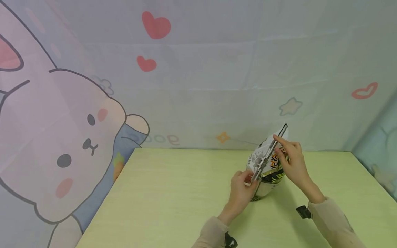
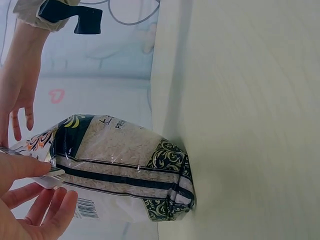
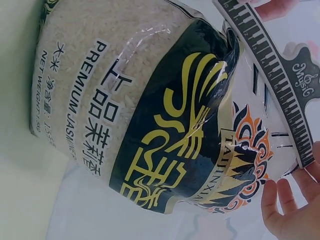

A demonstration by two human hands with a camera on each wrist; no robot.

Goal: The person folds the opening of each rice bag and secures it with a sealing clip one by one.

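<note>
A clear and white bag of jasmine rice [image 1: 279, 165] stands on the table, leaning, with its dark band and yellow lettering plain in the right wrist view. Along its top slants a flat ruler-like strip [image 3: 270, 65] printed with piano keys and a "Music" tab. My left hand [image 1: 243, 189] pinches the lower end of this strip between thumb and fingers. At the upper end my right hand [image 1: 293, 163] holds the strip and bag top by thumb and forefinger, its other fingers [image 3: 270, 200] loosely bent. The strip hides part of the bag's mouth.
The pale yellow-green table [image 1: 173, 193] reaches back to a hanging cloth [image 1: 211, 103] printed with a rabbit, hearts and stars. The bag stands right of the table's middle, some way in front of the back edge.
</note>
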